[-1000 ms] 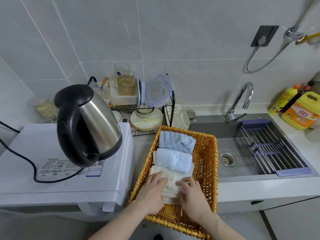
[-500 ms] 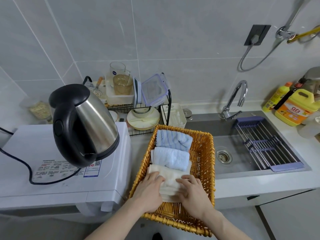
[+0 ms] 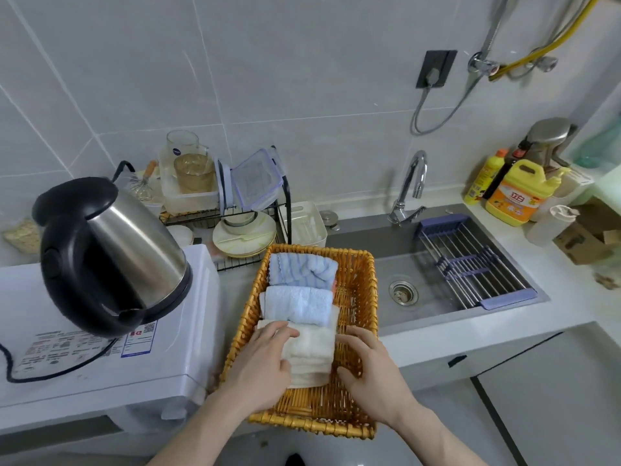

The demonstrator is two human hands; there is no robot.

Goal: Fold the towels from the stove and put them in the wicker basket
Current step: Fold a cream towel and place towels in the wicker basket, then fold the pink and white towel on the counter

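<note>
A wicker basket (image 3: 361, 297) stands on the counter between a white appliance and the sink. Three folded towels lie in a row along its left side: a blue striped towel (image 3: 302, 269) at the far end, a light blue towel (image 3: 299, 302) in the middle, and a cream towel (image 3: 311, 356) nearest me. My left hand (image 3: 260, 361) lies flat on the cream towel's left side, fingers straight. My right hand (image 3: 368, 368) is beside the towel's right edge, fingers loosely bent and touching it, over the basket's bare floor.
A steel and black kettle (image 3: 107, 253) with a black cord sits on the white appliance (image 3: 100, 358) at left. A dish rack (image 3: 232, 210) with plates and containers stands behind the basket. The sink (image 3: 437, 290), tap (image 3: 411, 186) and yellow detergent bottles (image 3: 514, 193) are at right.
My right hand has slid off the top of the cream towel to its right edge. The left hand stays on the towel. The camera has shifted slightly.
</note>
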